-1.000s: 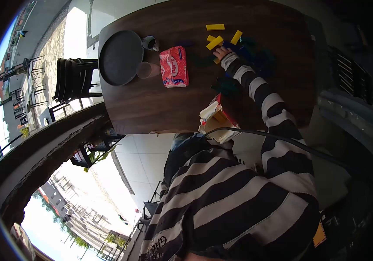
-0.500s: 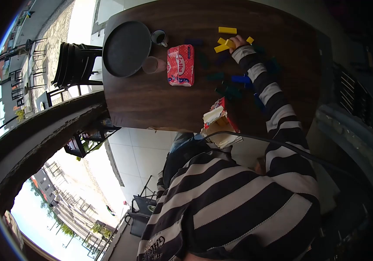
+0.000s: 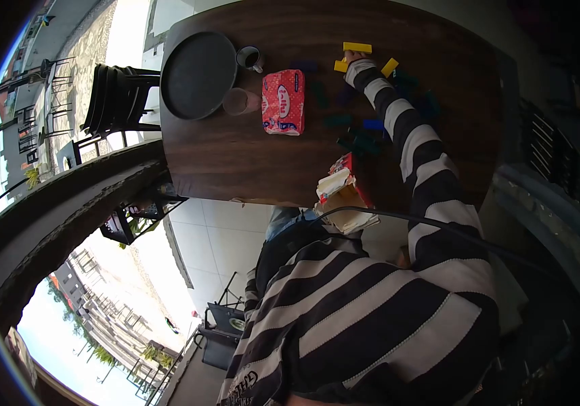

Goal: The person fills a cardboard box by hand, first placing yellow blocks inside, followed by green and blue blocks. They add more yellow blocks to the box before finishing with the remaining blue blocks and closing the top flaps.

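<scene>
My right hand (image 3: pixel 354 57) reaches across the dark wooden table, right up against a long yellow block (image 3: pixel 357 48). Its fingers are small and partly hidden, so a grip on that block cannot be made out. Another yellow block (image 3: pixel 340 65) shows beside the hand, and a third yellow block (image 3: pixel 389 67) lies to the right of the wrist. Blue blocks (image 3: pixel 374 124) and dark green blocks (image 3: pixel 364 143) are scattered nearer me, partly under my striped sleeve. My left hand is out of sight; only its sleeve shows low down.
A round black tray (image 3: pixel 198 76), a metal mug (image 3: pixel 249 59) and a clear glass (image 3: pixel 235 101) stand on the left. A red packet (image 3: pixel 283 103) lies beside them. At the near edge is a torn open carton (image 3: pixel 345 193), with a black cable (image 3: pixel 398 215) crossing it.
My right hand has moved away from me and slightly left, from the cluster of yellow blocks to the long one. More of the right-hand yellow block shows.
</scene>
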`<state>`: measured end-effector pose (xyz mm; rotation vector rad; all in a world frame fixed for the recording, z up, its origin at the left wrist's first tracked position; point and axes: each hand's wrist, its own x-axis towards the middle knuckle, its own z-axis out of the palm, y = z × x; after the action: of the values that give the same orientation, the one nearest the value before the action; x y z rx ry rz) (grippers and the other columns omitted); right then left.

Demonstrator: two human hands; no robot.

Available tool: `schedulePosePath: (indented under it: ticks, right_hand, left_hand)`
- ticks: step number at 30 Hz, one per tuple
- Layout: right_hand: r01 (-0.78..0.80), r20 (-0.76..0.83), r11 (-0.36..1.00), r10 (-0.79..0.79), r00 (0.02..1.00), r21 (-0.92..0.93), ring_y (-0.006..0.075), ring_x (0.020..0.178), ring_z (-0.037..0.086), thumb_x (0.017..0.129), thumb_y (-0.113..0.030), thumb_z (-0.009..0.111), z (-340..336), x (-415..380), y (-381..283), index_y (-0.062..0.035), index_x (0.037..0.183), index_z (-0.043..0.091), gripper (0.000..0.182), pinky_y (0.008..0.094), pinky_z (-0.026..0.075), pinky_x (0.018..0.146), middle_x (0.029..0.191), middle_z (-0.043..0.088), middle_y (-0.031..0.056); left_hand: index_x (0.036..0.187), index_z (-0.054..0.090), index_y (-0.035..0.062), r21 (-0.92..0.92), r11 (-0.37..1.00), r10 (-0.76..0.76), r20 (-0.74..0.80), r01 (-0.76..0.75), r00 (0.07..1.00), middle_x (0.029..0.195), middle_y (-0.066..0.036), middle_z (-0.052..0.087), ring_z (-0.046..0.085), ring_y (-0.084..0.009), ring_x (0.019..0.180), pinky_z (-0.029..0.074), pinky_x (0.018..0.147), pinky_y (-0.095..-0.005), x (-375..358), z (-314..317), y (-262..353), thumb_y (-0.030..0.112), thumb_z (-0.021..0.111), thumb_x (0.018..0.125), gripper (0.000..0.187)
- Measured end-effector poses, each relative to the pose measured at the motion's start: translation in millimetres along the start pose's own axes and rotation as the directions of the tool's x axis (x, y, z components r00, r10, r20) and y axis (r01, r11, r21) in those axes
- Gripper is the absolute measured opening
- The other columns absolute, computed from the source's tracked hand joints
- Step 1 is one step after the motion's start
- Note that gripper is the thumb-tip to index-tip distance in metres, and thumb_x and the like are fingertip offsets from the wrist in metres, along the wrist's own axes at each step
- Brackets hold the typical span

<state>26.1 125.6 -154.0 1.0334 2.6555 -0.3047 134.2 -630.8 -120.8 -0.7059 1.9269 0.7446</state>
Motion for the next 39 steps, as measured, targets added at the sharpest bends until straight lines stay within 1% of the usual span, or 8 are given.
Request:
schedulePosePath:
  ticks: [4, 13, 16, 20, 27, 34, 36, 39]
  right_hand:
    - [-0.051, -0.196, 0.972, 0.097, 0.976, 0.228, 0.0330, 0.093, 0.053, 0.066, -0.017, 0.066, -2.1, 47.3, 16.1, -0.0109, 0.104, 0.040, 0.047, 0.0437, 0.044, 0.078, 0.104, 0.050, 0.0129]
    - [-0.193, 0.058, 0.981, 0.195, 0.979, -0.030, 0.0273, 0.107, 0.049, 0.074, -0.018, 0.056, -8.9, 34.3, 24.3, -0.0120, 0.113, 0.037, 0.044, 0.0432, 0.040, 0.086, 0.113, 0.051, 0.0103]
    - [-0.529, 0.091, 0.837, 0.521, 0.849, 0.140, 0.0251, 0.106, 0.051, 0.073, -0.022, 0.056, -17.1, 24.5, 45.9, -0.0126, 0.117, 0.036, 0.049, 0.0415, 0.042, 0.085, 0.111, 0.053, 0.0117]
    - [-0.450, 0.181, 0.893, 0.442, 0.878, 0.001, 0.0243, 0.096, 0.057, 0.074, -0.027, 0.059, 11.5, 36.2, 82.2, -0.0104, 0.120, 0.039, 0.052, 0.0419, 0.049, 0.074, 0.106, 0.057, 0.0077]
    - [-0.633, 0.047, 0.771, 0.631, 0.774, 0.070, 0.0271, 0.102, 0.052, 0.077, -0.023, 0.057, 45.5, 25.7, 62.3, -0.0180, 0.117, 0.038, 0.044, 0.0431, 0.047, 0.078, 0.117, 0.045, 0.0107]
    - [-0.161, -0.062, 0.979, 0.154, 0.986, -0.128, 0.0309, 0.096, 0.053, 0.076, -0.010, 0.053, 18.8, -50.1, 49.4, -0.0233, 0.122, 0.036, 0.051, 0.0433, 0.047, 0.079, 0.121, 0.038, 0.0085]
    - [0.117, -0.141, 0.986, -0.100, 0.985, 0.119, 0.0300, 0.095, 0.053, 0.072, -0.006, 0.055, 23.1, -61.7, 53.6, -0.0204, 0.119, 0.042, 0.050, 0.0374, 0.046, 0.081, 0.119, 0.038, 0.0082]
    - [0.155, -0.346, 0.933, -0.035, 0.938, 0.325, 0.0293, 0.100, 0.049, 0.064, -0.004, 0.062, 28.1, -64.0, 62.4, -0.0160, 0.111, 0.047, 0.051, 0.0363, 0.043, 0.084, 0.115, 0.043, 0.0071]
  left_hand:
    - [0.110, 0.049, 0.0036, -0.020, 1.000, -0.013, -0.006, 0.013, 1.000, 0.093, -0.015, 0.060, 0.058, -0.0249, 0.083, 0.049, 0.071, -0.0360, -6.1, 1.1, -4.1, 0.013, 0.046, 0.082, 0.030]
    - [0.110, 0.048, 0.0028, -0.031, 0.999, -0.017, 0.002, 0.017, 1.000, 0.093, -0.015, 0.060, 0.058, -0.0263, 0.082, 0.049, 0.070, -0.0370, -0.2, -1.6, -2.5, 0.013, 0.046, 0.082, 0.030]
    - [0.110, 0.048, 0.0025, -0.043, 0.999, -0.002, 0.004, 0.002, 1.000, 0.093, -0.016, 0.060, 0.058, -0.0267, 0.081, 0.049, 0.070, -0.0374, 7.9, -3.1, 4.3, 0.013, 0.046, 0.082, 0.030]
    - [0.110, 0.048, 0.0022, -0.071, 0.997, 0.023, 0.011, -0.022, 1.000, 0.092, -0.016, 0.060, 0.059, -0.0273, 0.081, 0.049, 0.069, -0.0378, 19.6, -4.6, 14.7, 0.013, 0.047, 0.082, 0.031]
    - [0.110, 0.047, 0.0016, -0.290, 0.955, 0.070, 0.001, -0.067, 0.998, 0.092, -0.017, 0.060, 0.059, -0.0284, 0.080, 0.050, 0.069, -0.0386, 44.7, -13.7, 37.5, 0.013, 0.047, 0.082, 0.031]
    - [0.114, 0.046, 0.0047, -0.070, 0.981, 0.182, 0.017, -0.180, 0.983, 0.101, -0.018, 0.057, 0.059, -0.0300, 0.079, 0.050, 0.066, -0.0408, 54.0, -15.8, 15.4, 0.015, 0.045, 0.083, 0.032]
    - [0.114, 0.045, 0.0055, -0.025, 0.984, 0.177, 0.023, -0.176, 0.984, 0.102, -0.017, 0.056, 0.059, -0.0301, 0.079, 0.049, 0.065, -0.0405, 52.2, -13.8, 9.2, 0.014, 0.045, 0.083, 0.033]
    - [0.116, 0.044, 0.0067, 0.006, 0.994, 0.112, 0.023, -0.112, 0.993, 0.105, -0.016, 0.055, 0.059, -0.0302, 0.079, 0.049, 0.064, -0.0401, 43.5, -13.9, -5.4, 0.013, 0.044, 0.082, 0.034]
